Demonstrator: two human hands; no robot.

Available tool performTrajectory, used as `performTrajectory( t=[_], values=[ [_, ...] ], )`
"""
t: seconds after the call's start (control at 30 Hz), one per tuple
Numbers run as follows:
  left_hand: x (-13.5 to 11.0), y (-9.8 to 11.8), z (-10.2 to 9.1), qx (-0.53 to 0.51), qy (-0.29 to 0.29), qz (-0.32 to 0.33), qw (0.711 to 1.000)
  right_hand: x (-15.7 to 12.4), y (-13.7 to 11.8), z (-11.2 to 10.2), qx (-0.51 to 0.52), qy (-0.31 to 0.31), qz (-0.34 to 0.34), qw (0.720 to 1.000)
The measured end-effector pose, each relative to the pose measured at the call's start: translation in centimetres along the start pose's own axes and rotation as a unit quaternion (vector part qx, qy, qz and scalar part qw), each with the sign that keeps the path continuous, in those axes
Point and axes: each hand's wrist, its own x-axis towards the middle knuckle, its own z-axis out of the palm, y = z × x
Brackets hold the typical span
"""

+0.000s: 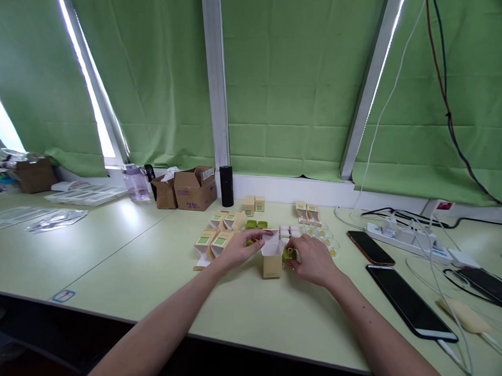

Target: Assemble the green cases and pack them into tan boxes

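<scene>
A small tan cardboard box [272,267] stands upright in front of me, its white-lined top flap raised. My left hand [241,248] reaches to its left side, the fingertips and thumb against the raised flap. To the right of the box, my right hand [314,260] grips a small round green piece [289,254] just above the table; the fingers partly cover it, and I cannot tell its exact kind. Behind the box are green square pieces [257,225], pink and white small pieces [289,231], and clear plastic cups with yellow centres [325,235].
Several opened tan boxes [213,240] lie at left, with more boxes [253,205] behind. Cartons [195,189], a black cylinder [226,186] and a purple bottle [136,182] line the back. Phones [412,300], a power strip [409,240] and cables occupy the right.
</scene>
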Motion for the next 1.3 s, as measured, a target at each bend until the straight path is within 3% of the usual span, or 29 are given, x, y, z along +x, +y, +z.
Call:
performTrajectory(
  t=[0.27,0.6,0.7,0.77,0.87,0.93,1.0,1.17,1.3],
  values=[
    [-0.3,0.6,0.1,-0.015,0.014,-0.005,1.000,-0.1,0.2,0.2,0.020,-0.009,0.009,1.000],
    [-0.1,0.3,0.1,-0.055,-0.021,-0.043,0.997,-0.1,0.3,0.4,0.053,-0.024,0.012,0.998],
    [-0.2,0.1,0.2,-0.054,-0.027,-0.049,0.997,0.0,0.7,0.3,0.059,0.003,0.014,0.998],
    [-0.2,0.1,0.3,-0.050,-0.031,-0.055,0.997,0.1,1.1,0.3,0.076,0.056,0.021,0.995],
    [-0.3,0.5,0.4,-0.043,-0.037,-0.075,0.996,0.2,1.7,0.3,0.154,0.184,0.024,0.970],
    [-0.4,1.0,0.4,-0.040,-0.034,-0.081,0.995,0.2,1.8,0.3,0.243,0.258,0.014,0.935],
    [-0.4,1.3,0.4,-0.039,-0.031,-0.079,0.996,0.2,1.4,0.4,0.337,0.292,-0.004,0.895],
    [-0.3,1.1,0.5,-0.042,-0.044,-0.073,0.996,-0.1,-0.5,1.0,0.483,0.258,-0.046,0.836],
    [-0.2,0.5,0.6,-0.046,-0.040,-0.065,0.996,-0.2,-1.3,1.5,0.492,0.219,-0.066,0.840]
  ],
)
